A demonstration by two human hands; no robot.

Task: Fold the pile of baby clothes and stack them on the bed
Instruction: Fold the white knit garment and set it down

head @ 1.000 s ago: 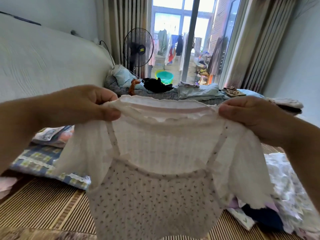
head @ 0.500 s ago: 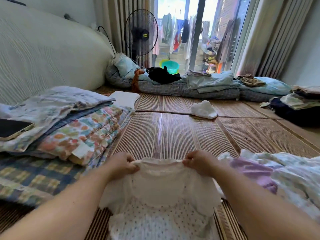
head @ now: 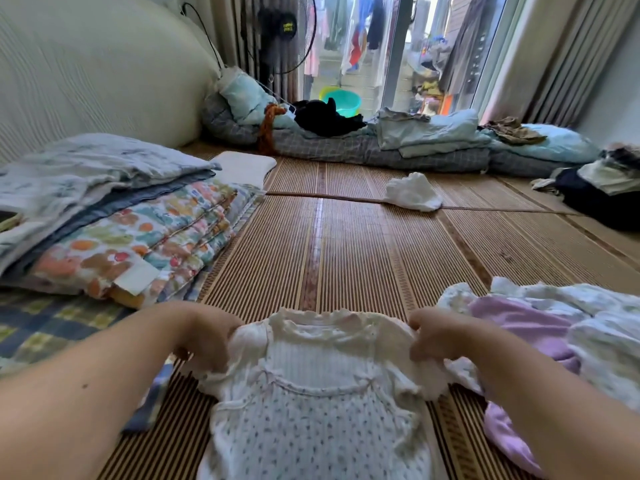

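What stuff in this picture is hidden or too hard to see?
All in the head view:
- Top: its bottom is cut off by the lower edge.
- Left hand and right hand: fingertips are hidden in the cloth they grip.
- Pile: its near part is hidden by the right arm.
- Dark thing on the folded blankets: cut off by the left edge.
- Fan label: too small to read.
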